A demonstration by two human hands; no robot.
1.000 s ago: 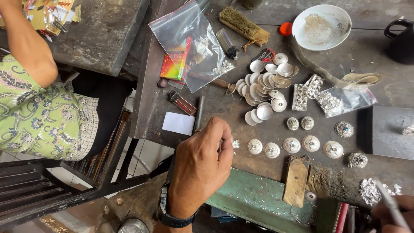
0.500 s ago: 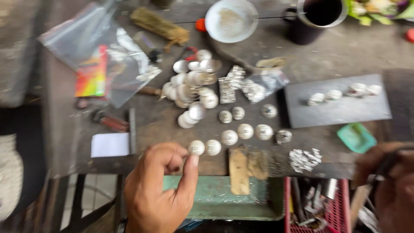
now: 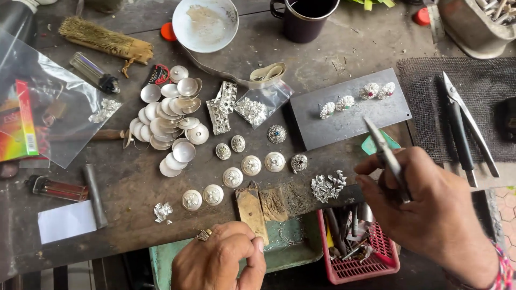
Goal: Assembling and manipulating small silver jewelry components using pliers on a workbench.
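Looking down from the head cam: right hand (image 3: pixel 430 207) pinches tweezers (image 3: pixel 384 153), tips up near the dark plate (image 3: pixel 349 121). Left hand (image 3: pixel 220 260) sits curled at the bench (image 3: pixel 134 182) edge, gripping a tiny silver piece (image 3: pixel 204 234), just below the domed buttons (image 3: pixel 212 194).

Left hand (image 3: pixel 219 258) at the bench's (image 3: pixel 134 188) near edge, small ornament (image 3: pixel 203 234) on its knuckles, right hand (image 3: pixel 424 207) holding tweezers (image 3: pixel 384 150) right of the row of buttons (image 3: pixel 251 165), pile of discs (image 3: pixel 169 115) behind them, bowl (image 3: pixel 207 24) and mug (image 3: pixel 306 19) at the back, pliers (image 3: pixel 465 129) on mesh (image 3: pixel 430 96) far right.
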